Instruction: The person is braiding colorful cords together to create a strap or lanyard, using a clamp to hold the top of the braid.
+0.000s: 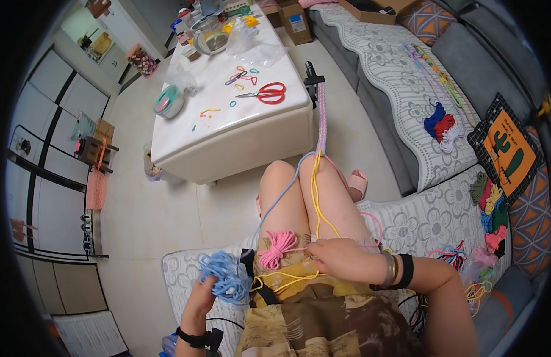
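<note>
My left hand (205, 294) is closed around a loose bundle of light blue cord (225, 276) at the lower left. Over my lap, my right hand (335, 259) pinches a pink cord that leads to a tied pink bundle (277, 250) on my thigh. A braided flat strap of pink and blue cord (322, 116) hangs from a black clamp (313, 81) on the table's corner and ends above my knees. From its lower end run blue, pink and yellow cords (316, 196). More yellow cord lies across my lap.
On the white table (182, 138) lie red-handled scissors (272, 93), several plastic clips (240, 76) and a round lidded tub (168, 102). The sofa at right holds blue, red and white cord bundles (444, 126), several other coloured bundles (494, 201) and a cactus cushion (507, 147).
</note>
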`<state>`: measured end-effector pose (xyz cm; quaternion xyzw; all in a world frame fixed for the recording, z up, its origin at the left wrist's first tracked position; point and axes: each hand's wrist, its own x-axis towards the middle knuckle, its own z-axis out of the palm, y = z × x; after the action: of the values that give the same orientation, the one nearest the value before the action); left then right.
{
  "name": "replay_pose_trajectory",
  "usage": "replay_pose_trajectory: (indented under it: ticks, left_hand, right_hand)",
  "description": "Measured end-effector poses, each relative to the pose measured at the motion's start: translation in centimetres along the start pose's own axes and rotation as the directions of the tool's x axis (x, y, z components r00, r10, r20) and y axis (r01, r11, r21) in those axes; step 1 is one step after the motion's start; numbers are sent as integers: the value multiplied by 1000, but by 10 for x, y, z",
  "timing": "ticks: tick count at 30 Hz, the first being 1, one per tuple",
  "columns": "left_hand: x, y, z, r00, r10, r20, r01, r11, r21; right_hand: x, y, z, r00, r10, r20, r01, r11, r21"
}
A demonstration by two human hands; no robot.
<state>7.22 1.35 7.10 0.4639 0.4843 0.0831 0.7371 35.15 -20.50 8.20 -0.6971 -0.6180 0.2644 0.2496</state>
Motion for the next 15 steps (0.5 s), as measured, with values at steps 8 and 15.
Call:
replay_pose_trajectory:
  ticks: [8, 15]
  left_hand:
    - [15, 14, 109, 915, -45, 402, 156, 956, -249]
    - [28, 5, 122, 905, 44, 423, 106, 940, -324]
  right_hand:
    - [-16, -1, 35, 987, -129, -91, 110, 975, -192]
    - [-27, 7, 36, 1000, -21, -15, 18, 985, -173]
